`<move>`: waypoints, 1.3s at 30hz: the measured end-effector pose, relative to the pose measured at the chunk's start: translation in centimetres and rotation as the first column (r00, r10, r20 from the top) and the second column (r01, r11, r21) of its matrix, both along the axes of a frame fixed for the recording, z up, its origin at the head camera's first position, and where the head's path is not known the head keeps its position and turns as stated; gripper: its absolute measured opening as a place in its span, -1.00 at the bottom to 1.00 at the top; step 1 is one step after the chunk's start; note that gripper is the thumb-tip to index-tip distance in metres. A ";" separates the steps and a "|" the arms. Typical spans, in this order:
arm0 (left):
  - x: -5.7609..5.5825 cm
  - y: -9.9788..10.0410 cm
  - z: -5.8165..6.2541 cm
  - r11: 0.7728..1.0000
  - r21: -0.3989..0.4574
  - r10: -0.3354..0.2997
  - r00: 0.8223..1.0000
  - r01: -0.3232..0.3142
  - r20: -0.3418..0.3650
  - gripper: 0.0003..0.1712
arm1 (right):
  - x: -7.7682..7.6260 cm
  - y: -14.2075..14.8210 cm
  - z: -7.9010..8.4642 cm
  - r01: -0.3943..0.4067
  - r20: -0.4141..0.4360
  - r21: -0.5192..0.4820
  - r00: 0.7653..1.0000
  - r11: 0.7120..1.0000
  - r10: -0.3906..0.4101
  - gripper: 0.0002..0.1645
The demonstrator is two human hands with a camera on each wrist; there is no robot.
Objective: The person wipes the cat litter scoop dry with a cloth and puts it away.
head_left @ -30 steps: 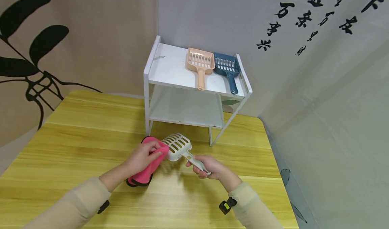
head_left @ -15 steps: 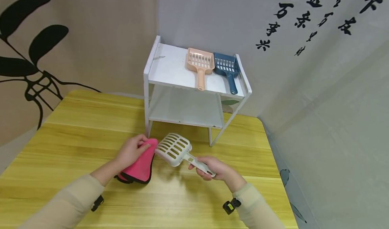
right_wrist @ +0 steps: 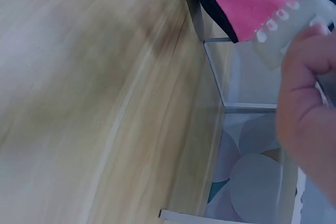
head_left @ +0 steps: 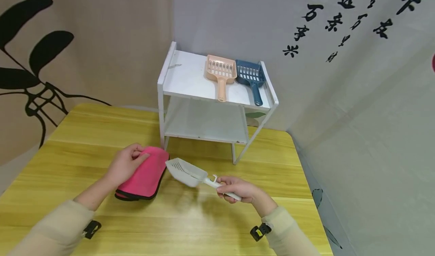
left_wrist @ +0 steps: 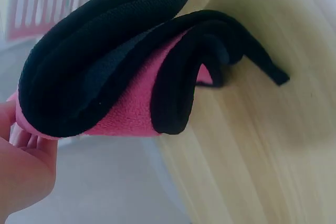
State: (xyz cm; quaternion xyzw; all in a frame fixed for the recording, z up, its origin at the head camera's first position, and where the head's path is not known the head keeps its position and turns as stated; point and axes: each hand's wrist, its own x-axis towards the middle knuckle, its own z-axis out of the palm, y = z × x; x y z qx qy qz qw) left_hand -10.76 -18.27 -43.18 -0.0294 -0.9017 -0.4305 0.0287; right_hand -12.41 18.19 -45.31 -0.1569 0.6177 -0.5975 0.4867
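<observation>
My left hand pinches a folded pink cloth with black edging, which hangs in front of the white rack. In the left wrist view the cloth shows its loose folds and dark inner side. By its handle, my right hand grips a whitish slotted litter scoop. The scoop is turned with its hollow side partly facing up, and its front edge is right beside the cloth. In the right wrist view the scoop overlaps the cloth, and the fingers hide its handle.
Behind the hands a white two-tier rack stands on the wooden table. On its top shelf lie a peach litter scoop and a dark blue litter scoop, side by side. Fabric walls rise behind the table.
My left hand has drawn the cloth left, off the scoop. The right hand has rolled the scoop from its slotted face to its hollow side, moving slightly right.
</observation>
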 end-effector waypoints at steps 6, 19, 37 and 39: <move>0.3 -2.1 1.1 0.998 0.004 0.063 0.997 -0.063 -0.047 -0.73 | -0.1 0.0 0.9 0.034 -0.044 0.029 0.998 0.999 -0.033 -0.50; -0.3 -4.4 2.1 0.986 0.024 0.167 0.984 -0.165 -0.057 -0.58 | -0.7 0.3 4.8 0.089 -0.120 0.010 0.989 0.996 -0.087 -0.55; -0.7 -4.5 1.3 0.984 0.021 0.176 0.984 -0.176 -0.023 -0.52 | -1.9 -1.0 13.9 0.160 -0.272 -0.084 0.946 0.984 -0.177 -0.49; -0.6 -4.4 1.3 0.984 0.022 0.176 0.984 -0.175 -0.024 -0.53 | -2.0 -1.5 14.8 0.166 -0.281 -0.103 0.941 0.981 -0.189 -0.49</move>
